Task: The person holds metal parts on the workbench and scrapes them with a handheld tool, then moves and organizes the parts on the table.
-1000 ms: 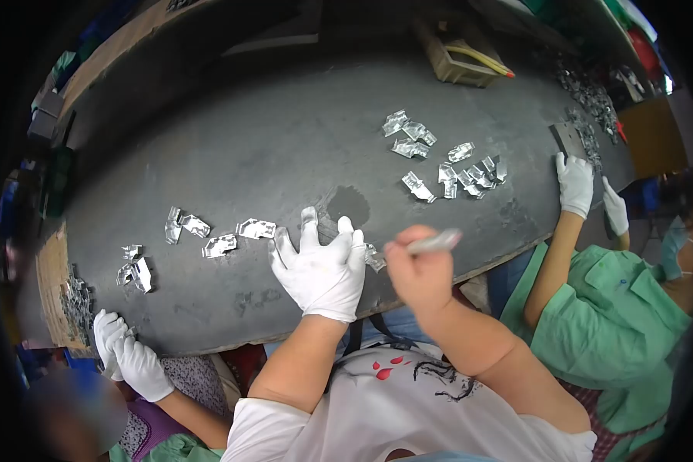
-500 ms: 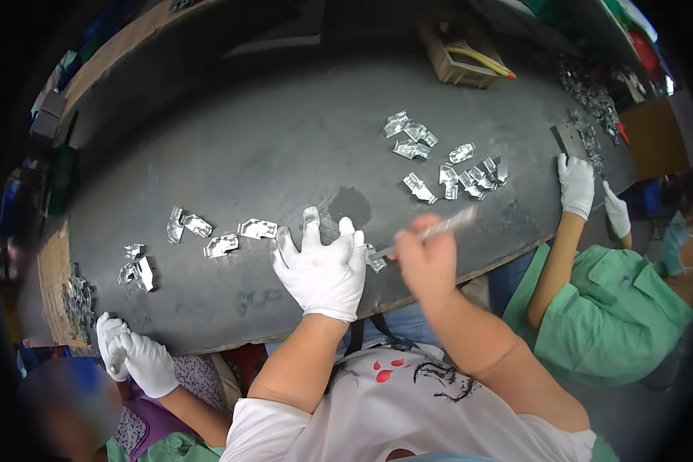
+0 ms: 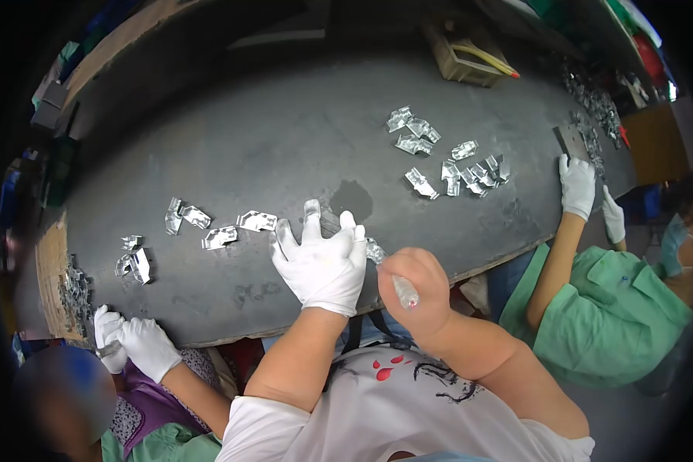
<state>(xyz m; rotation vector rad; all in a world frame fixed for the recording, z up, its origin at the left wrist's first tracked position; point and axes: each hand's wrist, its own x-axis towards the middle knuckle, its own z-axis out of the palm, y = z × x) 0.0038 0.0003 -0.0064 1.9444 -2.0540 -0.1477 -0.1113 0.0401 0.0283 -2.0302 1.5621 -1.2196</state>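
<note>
My left hand [image 3: 321,264], in a white glove, lies palm down on the dark tabletop [image 3: 246,162] with its fingers spread. Bare and ungloved, my right hand [image 3: 414,289] is closed round a tool with a pale wrapped handle [image 3: 405,292]. The tool's thin end points at a shiny metal part [image 3: 374,251], which lies beside my left hand's fingers and is partly hidden. Another bent metal part [image 3: 256,221] sits just left of my left fingertips. Several similar parts [image 3: 421,183] are spread beyond my right hand, and more [image 3: 195,216] lie to the left.
A tan bin [image 3: 470,69] with a yellow-handled tool stands at the back. At the right, a co-worker's gloved hand [image 3: 577,186] is by a metal block [image 3: 570,142] and small parts. Another co-worker's gloved hands [image 3: 148,348] are at the lower left, near a parts pile [image 3: 75,296].
My right hand has turned and moved down, swinging the tool's handle toward me. My left hand has stayed almost in place. The left co-worker's hands have shifted slightly.
</note>
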